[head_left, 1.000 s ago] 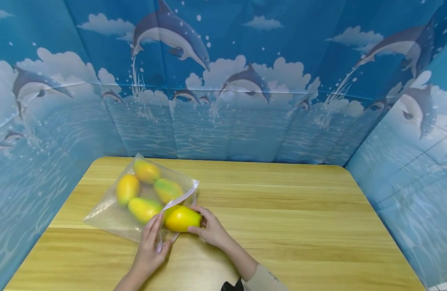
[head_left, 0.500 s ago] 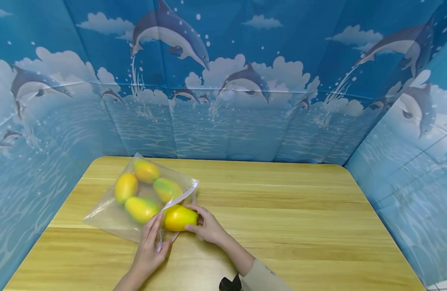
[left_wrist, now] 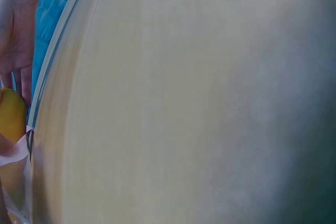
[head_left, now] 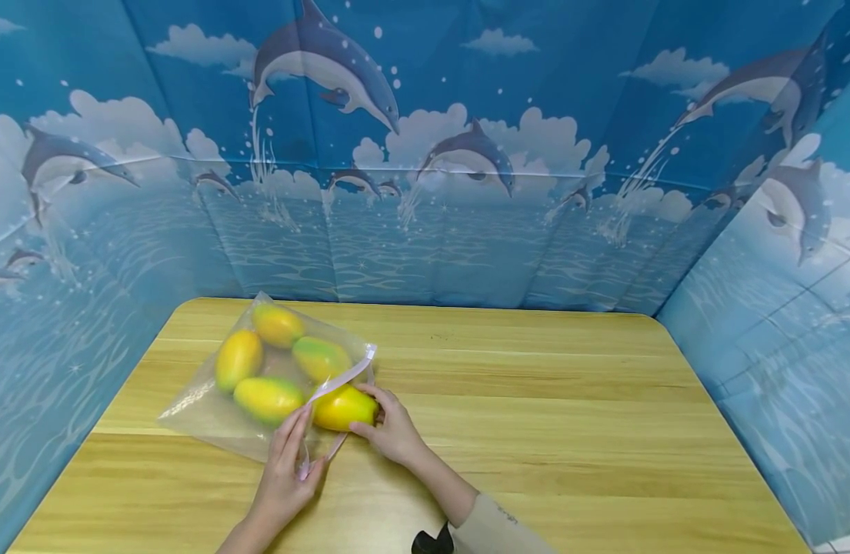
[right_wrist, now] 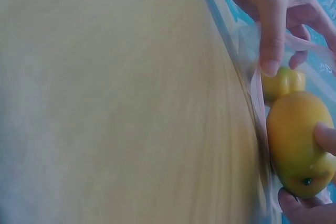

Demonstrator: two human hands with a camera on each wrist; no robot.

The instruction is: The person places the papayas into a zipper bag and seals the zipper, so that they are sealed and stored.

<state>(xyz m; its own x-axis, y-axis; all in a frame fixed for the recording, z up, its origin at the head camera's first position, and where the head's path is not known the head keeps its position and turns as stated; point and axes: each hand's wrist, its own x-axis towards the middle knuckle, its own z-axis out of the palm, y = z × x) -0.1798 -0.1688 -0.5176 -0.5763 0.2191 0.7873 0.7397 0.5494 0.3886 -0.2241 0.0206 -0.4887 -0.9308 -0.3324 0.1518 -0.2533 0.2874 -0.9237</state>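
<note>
A clear zip bag (head_left: 203,419) lies on the table's left side, its lilac-edged mouth facing right. Several yellow-green mangoes (head_left: 239,360) rest inside it. At the near side of the mouth, my left hand (head_left: 286,469) holds the rim, fingers on the upper edge and thumb by the lower one. My right hand (head_left: 395,432) grips another mango (head_left: 343,409) by its right end, thumb in front and fingers behind. That mango's left end is inside the mouth, partly covered by the upper edge. In the right wrist view, the held mango (right_wrist: 294,135) sits close to a bagged one.
The wooden table (head_left: 570,431) extends to the right of the bag. Behind and at both sides hangs a blue dolphin-print curtain (head_left: 425,231). A small black object (head_left: 433,541) shows beside the right sleeve at the near edge.
My right hand has moved a little left and away from me, taking the mango further into the bag. Bagged mangoes at the left have shifted slightly left. My left hand stays at the rim.
</note>
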